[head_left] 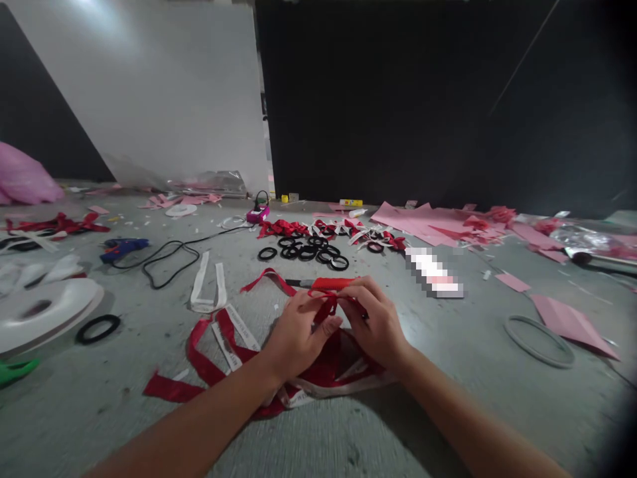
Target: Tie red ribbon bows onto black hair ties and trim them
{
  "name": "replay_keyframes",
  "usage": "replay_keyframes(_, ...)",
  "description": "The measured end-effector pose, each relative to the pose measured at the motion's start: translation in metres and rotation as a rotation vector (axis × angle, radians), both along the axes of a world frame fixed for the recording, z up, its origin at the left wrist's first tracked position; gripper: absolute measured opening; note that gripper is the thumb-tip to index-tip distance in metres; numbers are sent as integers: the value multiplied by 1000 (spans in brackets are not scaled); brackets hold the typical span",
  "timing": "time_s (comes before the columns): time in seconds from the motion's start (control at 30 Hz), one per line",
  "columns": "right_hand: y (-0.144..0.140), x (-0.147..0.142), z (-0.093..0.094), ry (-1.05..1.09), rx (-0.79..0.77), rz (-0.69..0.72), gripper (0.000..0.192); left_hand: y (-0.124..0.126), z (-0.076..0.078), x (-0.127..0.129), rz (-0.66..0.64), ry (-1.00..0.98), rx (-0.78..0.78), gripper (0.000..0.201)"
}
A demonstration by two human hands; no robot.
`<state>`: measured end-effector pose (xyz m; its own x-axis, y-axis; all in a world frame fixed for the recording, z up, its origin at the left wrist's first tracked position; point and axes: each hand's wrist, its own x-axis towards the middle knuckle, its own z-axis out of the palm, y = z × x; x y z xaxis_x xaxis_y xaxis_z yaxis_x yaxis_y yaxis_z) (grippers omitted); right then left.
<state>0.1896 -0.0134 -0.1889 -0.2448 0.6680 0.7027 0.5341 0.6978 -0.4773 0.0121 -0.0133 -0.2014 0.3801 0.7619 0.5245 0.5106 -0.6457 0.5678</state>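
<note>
Left hand (297, 332): we pinch the red ribbon (326, 307), fingers closed on it.
Right hand (374, 322): we clamp the same ribbon.
Ribbon: just in front of the black rings (308, 251).

Dim room, edge warping, dark right vignette

Between my fingers (348, 299) I see red ribbon (328, 307), a satiny cloth with a soft sheen. Under them, white ribbon (239, 335) looks matt and woven. Beyond the fingers lie black rings (311, 251), smooth and slightly glossy, like elastic. Pink paper (428, 222) further right is flat and matt. The desk (348, 425) is grey, rough, dull.
</note>
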Motion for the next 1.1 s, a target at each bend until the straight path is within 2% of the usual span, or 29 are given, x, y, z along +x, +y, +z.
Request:
replay_keyframes(0.1, -6, -11, 1, 35, 2, 25, 16, -2, 3, -1, -37, -58, -59, 25)
replay_keyframes(0.27, -10, -13, -1, -27, -17, 27, 15, -7, 5, 1, -38, -112, -119, 30)
replay_keyframes(0.43, -9, -4, 1, -91, -64, -50, 14, -10, 6, 1, -5, -269, -343, 40)
replay_keyframes(0.53, -10, -1, 3, -102, -88, -91, 19, -8, 4, -1, -10, -314, -421, 42)
replay_keyframes(0.7, -14, -3, 3, -191, -74, -59, 26, -6, 2, -1, -34, -326, -456, 40)
replay_keyframes(0.8, -13, -5, 0, -240, -69, -65, 20, -8, 4, 0, -21, -356, -473, 39)
replay_keyframes(0.97, -11, -4, -3, -191, -56, -126, 15, -7, 2, -1, 18, -391, -514, 39)
replay_keyframes(1.1, -13, -4, -2, -131, -35, -96, 16, -3, -3, -3, 10, -447, -565, 39)
